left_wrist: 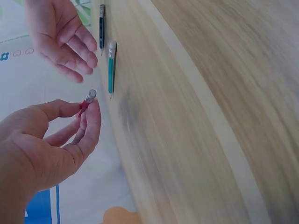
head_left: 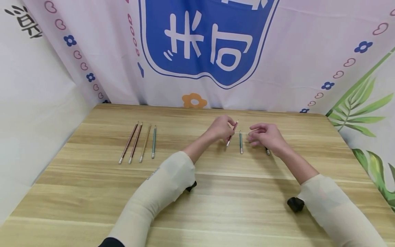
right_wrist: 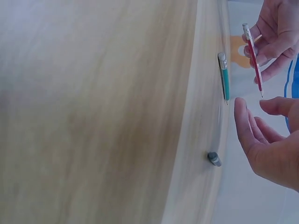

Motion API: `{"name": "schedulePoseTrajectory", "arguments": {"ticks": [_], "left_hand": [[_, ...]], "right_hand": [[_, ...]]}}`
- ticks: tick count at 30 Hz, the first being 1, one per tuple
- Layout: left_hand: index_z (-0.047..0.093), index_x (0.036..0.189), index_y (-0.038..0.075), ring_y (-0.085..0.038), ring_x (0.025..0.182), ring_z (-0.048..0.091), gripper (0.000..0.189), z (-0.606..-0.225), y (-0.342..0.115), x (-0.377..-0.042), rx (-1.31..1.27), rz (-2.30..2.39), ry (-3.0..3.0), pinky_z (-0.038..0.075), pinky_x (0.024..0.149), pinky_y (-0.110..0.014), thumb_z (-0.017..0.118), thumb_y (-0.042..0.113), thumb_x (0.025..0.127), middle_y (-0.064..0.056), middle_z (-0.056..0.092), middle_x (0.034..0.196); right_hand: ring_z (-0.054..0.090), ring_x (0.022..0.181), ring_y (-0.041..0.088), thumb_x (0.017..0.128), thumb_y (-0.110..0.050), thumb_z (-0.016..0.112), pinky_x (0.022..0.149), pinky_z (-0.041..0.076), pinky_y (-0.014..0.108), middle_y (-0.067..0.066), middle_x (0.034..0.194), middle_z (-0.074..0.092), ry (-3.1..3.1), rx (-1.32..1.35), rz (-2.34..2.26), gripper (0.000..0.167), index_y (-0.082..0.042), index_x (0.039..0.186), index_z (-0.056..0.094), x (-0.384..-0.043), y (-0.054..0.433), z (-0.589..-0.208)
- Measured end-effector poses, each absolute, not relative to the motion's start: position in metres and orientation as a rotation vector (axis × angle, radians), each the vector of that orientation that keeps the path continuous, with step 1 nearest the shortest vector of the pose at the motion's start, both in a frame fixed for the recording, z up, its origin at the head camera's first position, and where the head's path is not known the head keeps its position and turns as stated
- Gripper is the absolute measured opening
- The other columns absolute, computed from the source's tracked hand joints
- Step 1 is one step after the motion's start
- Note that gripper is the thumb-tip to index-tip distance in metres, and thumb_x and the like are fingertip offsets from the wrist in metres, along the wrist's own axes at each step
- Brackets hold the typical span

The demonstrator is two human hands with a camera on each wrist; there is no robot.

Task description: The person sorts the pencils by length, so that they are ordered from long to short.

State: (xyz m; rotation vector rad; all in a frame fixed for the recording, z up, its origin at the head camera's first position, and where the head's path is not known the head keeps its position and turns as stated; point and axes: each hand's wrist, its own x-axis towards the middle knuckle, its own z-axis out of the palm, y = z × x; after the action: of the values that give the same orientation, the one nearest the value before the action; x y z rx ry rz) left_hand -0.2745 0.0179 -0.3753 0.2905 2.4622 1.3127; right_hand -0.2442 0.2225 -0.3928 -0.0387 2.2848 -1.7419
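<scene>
My left hand (head_left: 221, 129) pinches a red pencil (right_wrist: 255, 60) between thumb and fingers. The pencil is held over the table, its white eraser end toward me and its sharpened tip pointing away. Just right of it lies a short green pencil (head_left: 241, 142), eraser end also toward me. My right hand (head_left: 267, 136) hovers beyond that, holding nothing, its fingers loosely bent and thumb apart in the right wrist view. Beneath this hand is a black pencil (head_left: 267, 151), mostly covered by it in the head view but plainly seen as a dark pencil (left_wrist: 102, 28) in the left wrist view.
On the left of the wooden table (head_left: 197, 212) several pencils lie side by side: two dark red ones, a yellow pencil (head_left: 145, 143) and a green one (head_left: 154, 142). A printed curtain (head_left: 117, 68) hangs along the far edge.
</scene>
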Motion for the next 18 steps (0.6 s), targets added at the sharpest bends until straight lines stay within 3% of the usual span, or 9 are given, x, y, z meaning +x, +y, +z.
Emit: {"name": "schedulePoseTrajectory", "arguments": {"ticks": [10,18], "left_hand": [[0.063,0.13,-0.007,-0.016,0.063,0.064,0.036,-0.37,-0.003,-0.273,0.296,1.279,2.466,0.067,0.072,-0.038,0.067,-0.007,0.094,-0.024,0.073,0.102],[0.061,0.132,-0.008,-0.015,0.062,0.062,0.037,-0.371,-0.027,-0.271,0.28,1.33,2.439,0.066,0.071,-0.037,0.064,-0.008,0.094,-0.027,0.072,0.105]], "right_hand": [[0.072,0.075,0.012,0.095,0.008,0.064,0.073,0.067,0.031,0.026,0.108,0.067,2.412,-0.032,-1.625,0.043,0.02,0.134,0.051,-0.248,0.209,-0.395],[0.071,0.071,0.013,0.094,0.002,0.07,0.065,0.066,0.029,0.023,0.102,0.07,2.501,-0.037,-1.443,0.042,0.018,0.129,0.055,-0.252,0.199,-0.397]]}}
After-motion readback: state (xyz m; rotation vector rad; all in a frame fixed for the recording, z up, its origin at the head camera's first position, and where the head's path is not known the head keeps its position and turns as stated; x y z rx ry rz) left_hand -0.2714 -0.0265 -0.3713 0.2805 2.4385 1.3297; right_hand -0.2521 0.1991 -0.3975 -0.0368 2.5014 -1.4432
